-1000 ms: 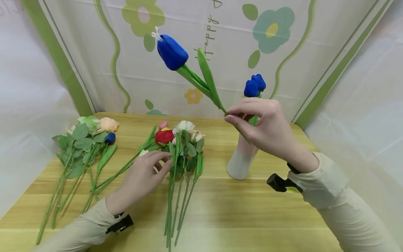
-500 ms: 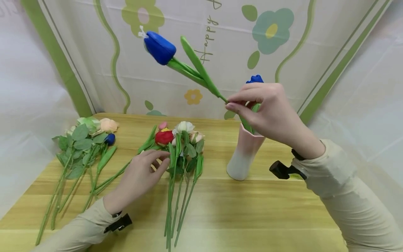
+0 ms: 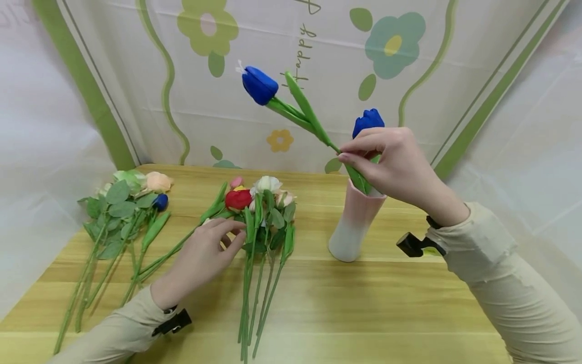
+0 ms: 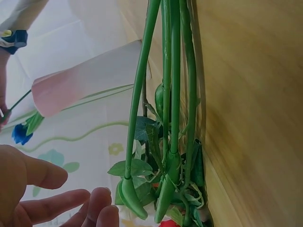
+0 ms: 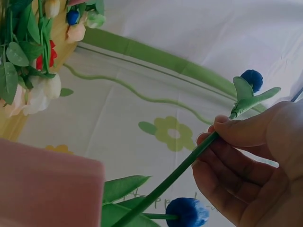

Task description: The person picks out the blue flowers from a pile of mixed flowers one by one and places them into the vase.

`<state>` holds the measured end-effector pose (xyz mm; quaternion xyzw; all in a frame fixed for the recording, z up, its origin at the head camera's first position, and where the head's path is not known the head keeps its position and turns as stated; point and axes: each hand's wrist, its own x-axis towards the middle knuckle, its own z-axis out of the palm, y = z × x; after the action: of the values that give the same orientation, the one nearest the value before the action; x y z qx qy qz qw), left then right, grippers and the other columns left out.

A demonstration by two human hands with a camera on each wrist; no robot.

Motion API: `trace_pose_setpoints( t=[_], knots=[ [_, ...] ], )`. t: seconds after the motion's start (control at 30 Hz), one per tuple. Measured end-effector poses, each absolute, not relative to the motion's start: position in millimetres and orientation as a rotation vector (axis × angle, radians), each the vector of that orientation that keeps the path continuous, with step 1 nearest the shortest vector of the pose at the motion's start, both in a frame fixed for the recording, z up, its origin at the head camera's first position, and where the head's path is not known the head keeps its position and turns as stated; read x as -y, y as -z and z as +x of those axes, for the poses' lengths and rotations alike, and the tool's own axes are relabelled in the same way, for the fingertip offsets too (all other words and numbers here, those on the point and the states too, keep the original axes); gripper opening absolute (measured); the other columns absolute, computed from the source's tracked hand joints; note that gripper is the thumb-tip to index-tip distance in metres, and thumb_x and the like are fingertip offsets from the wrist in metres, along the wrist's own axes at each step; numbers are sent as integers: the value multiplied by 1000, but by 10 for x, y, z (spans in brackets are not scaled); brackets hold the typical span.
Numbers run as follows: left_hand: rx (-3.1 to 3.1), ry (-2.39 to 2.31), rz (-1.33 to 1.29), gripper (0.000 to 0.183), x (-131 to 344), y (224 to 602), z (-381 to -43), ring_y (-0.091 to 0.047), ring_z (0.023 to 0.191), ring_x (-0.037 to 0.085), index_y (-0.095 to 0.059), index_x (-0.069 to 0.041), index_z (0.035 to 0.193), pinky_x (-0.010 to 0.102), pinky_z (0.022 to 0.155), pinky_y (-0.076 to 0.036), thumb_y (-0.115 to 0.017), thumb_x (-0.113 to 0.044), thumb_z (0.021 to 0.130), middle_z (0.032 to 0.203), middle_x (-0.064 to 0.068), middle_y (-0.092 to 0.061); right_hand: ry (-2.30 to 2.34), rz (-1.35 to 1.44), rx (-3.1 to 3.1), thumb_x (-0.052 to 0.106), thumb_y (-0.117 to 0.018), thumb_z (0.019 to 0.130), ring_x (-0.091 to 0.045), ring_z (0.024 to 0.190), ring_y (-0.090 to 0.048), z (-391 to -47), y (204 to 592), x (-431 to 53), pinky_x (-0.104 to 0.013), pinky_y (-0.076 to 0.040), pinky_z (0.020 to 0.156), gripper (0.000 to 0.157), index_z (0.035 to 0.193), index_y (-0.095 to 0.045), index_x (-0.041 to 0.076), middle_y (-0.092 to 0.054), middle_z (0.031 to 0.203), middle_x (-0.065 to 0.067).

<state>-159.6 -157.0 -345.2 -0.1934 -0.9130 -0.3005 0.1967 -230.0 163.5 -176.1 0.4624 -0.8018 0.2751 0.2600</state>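
Note:
My right hand point(image 3: 400, 167) pinches the green stem of a blue tulip point(image 3: 260, 86) between thumb and fingers. The bloom leans up to the left, white threads at its tip. Below that hand stands a pink-and-white vase point(image 3: 353, 222); in the right wrist view the held stem point(image 5: 175, 175) slants down to its mouth. Other blue blooms point(image 3: 368, 121) rise from the vase, partly behind the hand. My left hand point(image 3: 202, 253), fingers loosely bent and holding nothing, is beside a bunch of flowers with green stems point(image 4: 175, 94); whether it touches them I cannot tell.
Another bunch with leaves, pale blooms and a blue bud point(image 3: 160, 202) lies at the left of the wooden table point(image 3: 364, 313). Near the middle lie a red flower point(image 3: 238, 199) and a white one point(image 3: 265, 184). A printed curtain point(image 3: 327, 101) hangs behind.
The right hand first rose with the tulip, then came down and slightly right, above the vase. The left hand has stayed nearly still beside the middle bunch.

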Motion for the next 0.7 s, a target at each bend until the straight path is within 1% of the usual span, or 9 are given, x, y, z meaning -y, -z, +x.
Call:
trace_pose_setpoints(
  t=[0.27, 0.4, 0.7],
  knots=[
    [2566, 828, -540, 15, 1572, 3481, -1606, -58, 69, 5, -74, -12, 105, 26, 57, -49, -65, -18, 96, 99, -1, -67, -747, 1230, 2195, -3, -78, 81, -6, 71, -60, -2362, 1840, -1697, -17, -47, 63, 11, 89, -79, 5, -71, 83, 5],
    [2573, 824, -538, 15, 1577, 3490, -1600, -58, 68, 4, -74, -11, 105, 26, 57, -48, -66, -19, 95, 98, -1, -67, -755, 1207, 2199, -4, -79, 80, -7, 71, -62, -2374, 1881, -1733, -17, -48, 62, 12, 89, -79, 3, -72, 83, 3],
    [2584, 824, -515, 14, 1589, 3509, -1593, -57, 68, 4, -74, -10, 104, 26, 57, -48, -67, -17, 94, 97, -1, -67, -813, 1131, 2182, -3, -77, 82, -7, 70, -63, -2402, 1999, -1835, -15, -48, 64, 13, 94, -78, 4, -71, 85, 1]
  ],
)
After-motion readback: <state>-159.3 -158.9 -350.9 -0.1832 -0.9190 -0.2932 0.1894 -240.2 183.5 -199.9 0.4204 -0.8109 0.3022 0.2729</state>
